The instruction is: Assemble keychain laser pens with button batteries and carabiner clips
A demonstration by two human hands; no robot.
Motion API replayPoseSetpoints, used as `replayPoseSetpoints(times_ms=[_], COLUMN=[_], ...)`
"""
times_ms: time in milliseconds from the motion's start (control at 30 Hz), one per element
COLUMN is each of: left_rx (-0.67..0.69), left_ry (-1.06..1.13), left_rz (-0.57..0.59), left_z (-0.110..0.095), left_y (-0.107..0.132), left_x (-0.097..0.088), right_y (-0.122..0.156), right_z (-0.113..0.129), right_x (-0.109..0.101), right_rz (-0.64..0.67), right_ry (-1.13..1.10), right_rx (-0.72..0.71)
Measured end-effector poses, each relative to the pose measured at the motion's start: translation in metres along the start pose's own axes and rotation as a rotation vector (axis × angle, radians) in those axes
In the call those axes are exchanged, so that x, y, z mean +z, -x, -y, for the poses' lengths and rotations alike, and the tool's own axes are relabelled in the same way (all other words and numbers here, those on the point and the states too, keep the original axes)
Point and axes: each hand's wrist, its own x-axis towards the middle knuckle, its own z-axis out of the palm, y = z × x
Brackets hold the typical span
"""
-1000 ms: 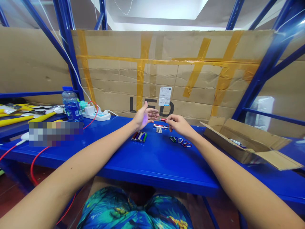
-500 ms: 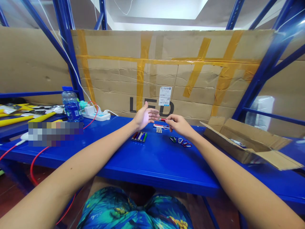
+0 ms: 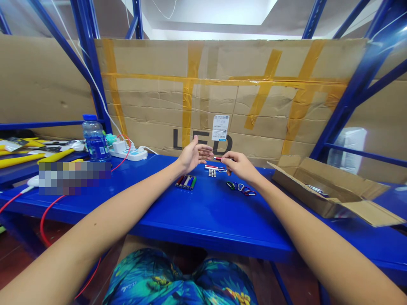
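Note:
My right hand (image 3: pixel 237 164) pinches a small red flashlight (image 3: pixel 218 159), its front end pointing left at my other palm. My left hand (image 3: pixel 195 156) is open, fingers stretched, the palm facing the flashlight without touching it. Below the hands, another red flashlight (image 3: pixel 211 167) with a silver clip lies on the blue table (image 3: pixel 197 216). Small silver button cells (image 3: pixel 212 173) sit in rows just in front of it. A row of coloured metal tubes (image 3: pixel 186 182) lies nearer my left wrist. Several coloured carabiners (image 3: pixel 241 187) lie below my right hand.
An open cardboard box (image 3: pixel 321 190) stands at the right. On the left are a blue-capped bottle (image 3: pixel 95 140), a white power strip (image 3: pixel 135 154), red cables and yellow-handled items (image 3: pixel 57 156). A large cardboard sheet (image 3: pixel 152 101) closes off the back, between blue metal posts.
The bright pinkish light on my left palm has gone. Both hands stay nearly in place, the flashlight still held in my right one.

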Motion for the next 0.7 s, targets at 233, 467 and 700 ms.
replayPoseSetpoints(times_ms=[233,467,700], left_rx=[0.003,0.000,0.004], left_ry=[-0.006,0.018,-0.006], left_rz=[0.010,-0.002,0.015], left_z=[0.0006,0.0006,-0.0002], left_y=[-0.0004,0.0000,0.0010], left_x=[-0.0017,0.0002,0.0003], right_y=[0.0009,0.0003,0.0016], right_z=[0.0014,0.0008,0.0034], right_x=[-0.0009,-0.0006,-0.0002], right_rz=[-0.046,-0.040,-0.026], right_ry=[0.014,0.028,0.036], right_rx=[0.006,0.030,0.038])
